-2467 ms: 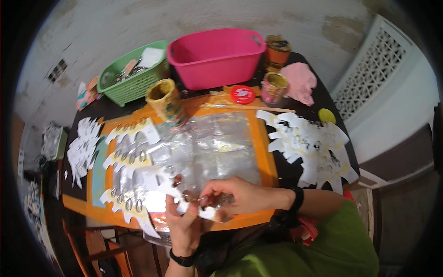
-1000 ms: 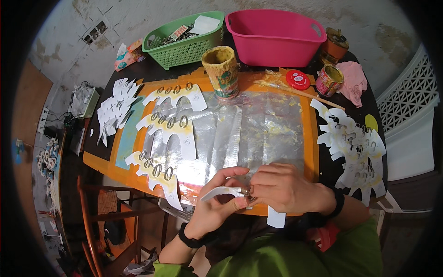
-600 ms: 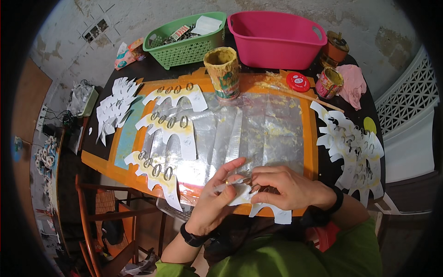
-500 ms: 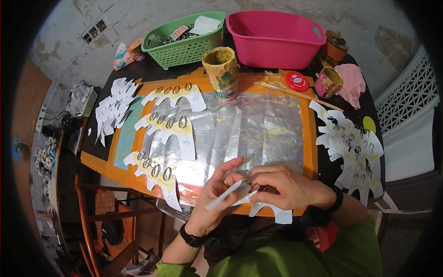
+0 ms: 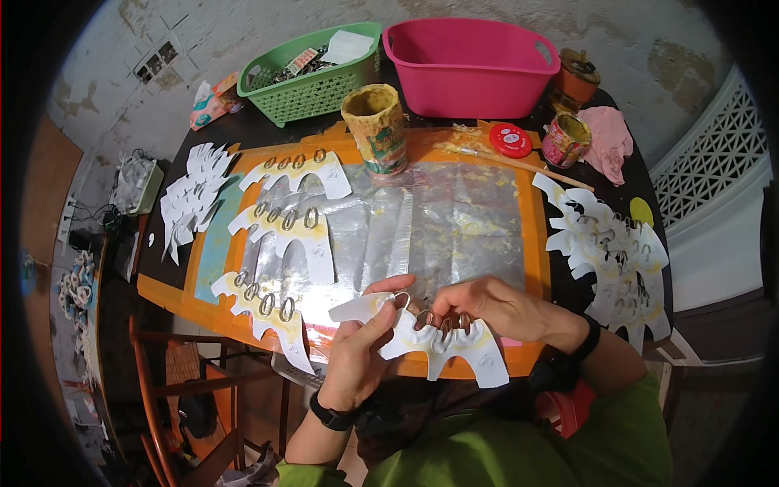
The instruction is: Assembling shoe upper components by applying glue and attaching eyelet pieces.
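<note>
White cutout (image 5: pixel 442 344) opened out | left hand (image 5: pixel 359 357) pinching it | right hand (image 5: pixel 501 308) curled

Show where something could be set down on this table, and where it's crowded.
The smeared silver sheet is bare between three white cutouts, yellow-crusted can, wooden stick, right hand and held cutout. Crowded: the right edge, under overlapping cutouts, and the back, with green basket and pink tub.

From the wearer's head, the left of two side-by-side fisheye cameras looks steeply down and forward, its wide picture bending straight edges and darkening at the corners. The left hand (image 5: pixel 357 365) and right hand (image 5: pixel 503 312) sit near the lens, above the green-clad torso (image 5: pixel 454 450), with the surface (image 5: pixel 564 284) beyond and the wall (image 5: pixel 243 32) farthest.
</note>
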The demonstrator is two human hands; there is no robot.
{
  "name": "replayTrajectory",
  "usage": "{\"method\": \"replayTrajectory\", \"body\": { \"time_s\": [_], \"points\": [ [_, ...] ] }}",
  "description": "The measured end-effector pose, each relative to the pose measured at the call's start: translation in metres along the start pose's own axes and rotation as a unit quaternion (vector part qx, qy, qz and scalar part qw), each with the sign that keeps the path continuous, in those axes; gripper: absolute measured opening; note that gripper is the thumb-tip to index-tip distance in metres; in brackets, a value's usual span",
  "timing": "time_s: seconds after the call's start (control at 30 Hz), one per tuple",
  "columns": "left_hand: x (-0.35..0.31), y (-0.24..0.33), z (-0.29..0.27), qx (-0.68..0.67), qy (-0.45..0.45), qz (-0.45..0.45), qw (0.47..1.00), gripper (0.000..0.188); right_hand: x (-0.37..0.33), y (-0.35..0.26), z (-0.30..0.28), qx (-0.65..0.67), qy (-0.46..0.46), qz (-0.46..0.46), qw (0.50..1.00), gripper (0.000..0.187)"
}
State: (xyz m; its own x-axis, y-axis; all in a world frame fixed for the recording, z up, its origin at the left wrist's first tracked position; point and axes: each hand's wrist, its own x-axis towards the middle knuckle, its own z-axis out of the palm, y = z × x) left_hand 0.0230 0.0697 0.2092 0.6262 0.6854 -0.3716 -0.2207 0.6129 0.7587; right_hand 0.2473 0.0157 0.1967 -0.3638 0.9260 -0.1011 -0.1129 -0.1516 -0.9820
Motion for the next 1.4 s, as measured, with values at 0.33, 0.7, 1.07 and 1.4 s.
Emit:
{"method": "replayTrajectory", "body": {
  "time_s": [0.33, 0.7, 1.07, 1.4],
  "points": [
    [0.002, -0.006, 0.010, 0.044, 0.027, 0.046, 0.998, 0.054, 0.004, -0.004, 0.020, -0.165, 0.027, 0.021, 0.986, 0.019],
    [0.000, -0.016, 0.005, 0.108, 0.015, 0.096, 0.989, 0.042, 0.001, -0.003, 0.017, -0.146, 0.015, -0.087, 0.985, 0.044],
    [-0.001, -0.008, 0.013, 0.044, 0.122, 0.096, 0.987, 0.030, 0.004, -0.006, 0.023, 0.058, 0.069, -0.055, 0.994, 0.053],
    [-0.001, -0.011, -0.004, -0.167, -0.077, 0.083, 0.979, 0.056, -0.003, -0.003, 0.009, -0.201, 0.173, -0.139, 0.954, 0.025]
  ]
}}
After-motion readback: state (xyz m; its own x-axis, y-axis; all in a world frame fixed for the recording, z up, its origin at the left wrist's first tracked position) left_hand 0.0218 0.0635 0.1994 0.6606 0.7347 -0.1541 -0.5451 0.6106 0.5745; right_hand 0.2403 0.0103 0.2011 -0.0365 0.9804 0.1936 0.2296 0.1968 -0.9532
